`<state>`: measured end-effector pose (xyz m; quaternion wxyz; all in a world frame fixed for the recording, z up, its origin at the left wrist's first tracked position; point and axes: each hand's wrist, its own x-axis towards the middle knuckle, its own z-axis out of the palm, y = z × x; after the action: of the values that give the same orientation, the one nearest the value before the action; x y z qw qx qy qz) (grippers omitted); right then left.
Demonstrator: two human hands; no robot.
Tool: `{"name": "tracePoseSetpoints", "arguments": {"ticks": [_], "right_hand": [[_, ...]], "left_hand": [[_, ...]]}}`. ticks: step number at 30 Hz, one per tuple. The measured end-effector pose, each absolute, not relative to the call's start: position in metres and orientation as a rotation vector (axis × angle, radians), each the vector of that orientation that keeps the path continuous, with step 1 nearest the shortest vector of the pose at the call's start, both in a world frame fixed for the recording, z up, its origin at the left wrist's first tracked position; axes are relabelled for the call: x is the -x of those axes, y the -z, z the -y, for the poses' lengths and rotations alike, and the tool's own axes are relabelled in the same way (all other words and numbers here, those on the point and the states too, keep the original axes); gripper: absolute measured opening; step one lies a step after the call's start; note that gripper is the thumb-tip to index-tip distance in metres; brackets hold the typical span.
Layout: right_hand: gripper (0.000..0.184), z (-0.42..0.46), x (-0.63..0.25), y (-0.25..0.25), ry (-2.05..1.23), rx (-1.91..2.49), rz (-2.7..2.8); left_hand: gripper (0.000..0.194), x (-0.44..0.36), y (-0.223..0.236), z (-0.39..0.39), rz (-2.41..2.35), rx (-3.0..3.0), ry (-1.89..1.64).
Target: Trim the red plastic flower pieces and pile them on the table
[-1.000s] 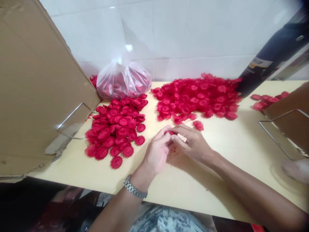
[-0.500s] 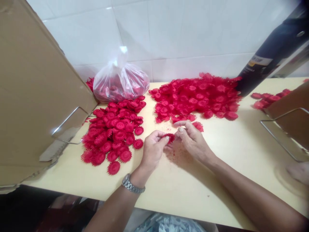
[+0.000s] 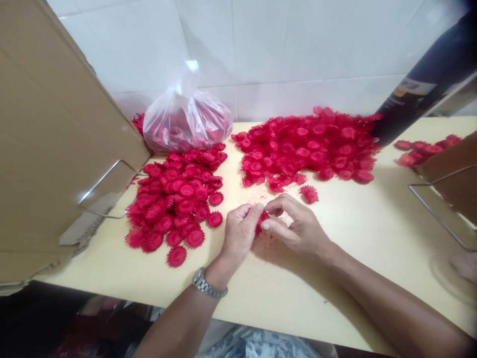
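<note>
A small red fringed disc (image 3: 261, 223), shaped like a flower head, is held between both hands over the pale tabletop (image 3: 276, 303). My left hand (image 3: 240, 228), with a metal watch at the wrist, pinches it between thumb and fingers. On its other side my right hand (image 3: 298, 223) has thumb and forefinger curled in at the disc's edge. The fingers cover much of the disc. Just beyond the right hand lies a single red disc (image 3: 309, 194). To the left spreads a heap of like discs (image 3: 175, 199); a larger heap (image 3: 313, 146) lies behind the hands.
A tied clear plastic bag (image 3: 188, 124) of red pieces stands by the tiled wall. Cardboard with a wire handle rises on the left (image 3: 67, 129); another cardboard piece (image 3: 450, 169) is at right. A dark cylinder (image 3: 413, 89) leans behind. Red crumbs lie under the hands.
My right hand has closed in from beside the disc, its thumb and forefinger now at the disc's edge. The disc has turned more upright in my left hand. The view has shifted slightly.
</note>
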<state>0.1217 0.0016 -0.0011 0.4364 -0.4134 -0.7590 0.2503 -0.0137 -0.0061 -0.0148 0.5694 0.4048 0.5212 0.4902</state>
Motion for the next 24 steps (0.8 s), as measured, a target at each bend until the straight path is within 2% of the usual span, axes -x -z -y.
{"name": "tracePoseSetpoints", "arguments": {"ticks": [3, 6, 9, 14, 19, 24], "right_hand": [[0.007, -0.001, -0.121, 0.0, -0.704, 1.064, 1.91], [0.007, -0.002, -0.123, 0.001, -0.816, 1.195, 1.8], [0.01, -0.004, -0.126, 0.003, -0.792, 1.264, 1.733], [0.011, -0.004, -0.125, 0.007, -0.801, 1.295, 1.694], [0.011, -0.011, -0.134, 0.004, -0.528, 1.316, 1.724], [0.002, -0.031, -0.155, 0.008, -0.177, 1.447, 1.699]], "left_hand": [[0.041, 0.014, 0.013, 0.008, -1.198, -1.011, -1.091], [0.03, 0.015, 0.012, 0.008, -1.061, -1.022, -1.001], [0.021, 0.014, 0.01, 0.006, -0.949, -0.964, -0.945], [0.017, 0.011, 0.007, 0.004, -0.99, -0.866, -0.962], [0.011, 0.013, 0.007, 0.005, -1.075, -0.87, -0.964], [0.016, 0.018, 0.01, 0.005, -1.12, -0.886, -0.963]]}}
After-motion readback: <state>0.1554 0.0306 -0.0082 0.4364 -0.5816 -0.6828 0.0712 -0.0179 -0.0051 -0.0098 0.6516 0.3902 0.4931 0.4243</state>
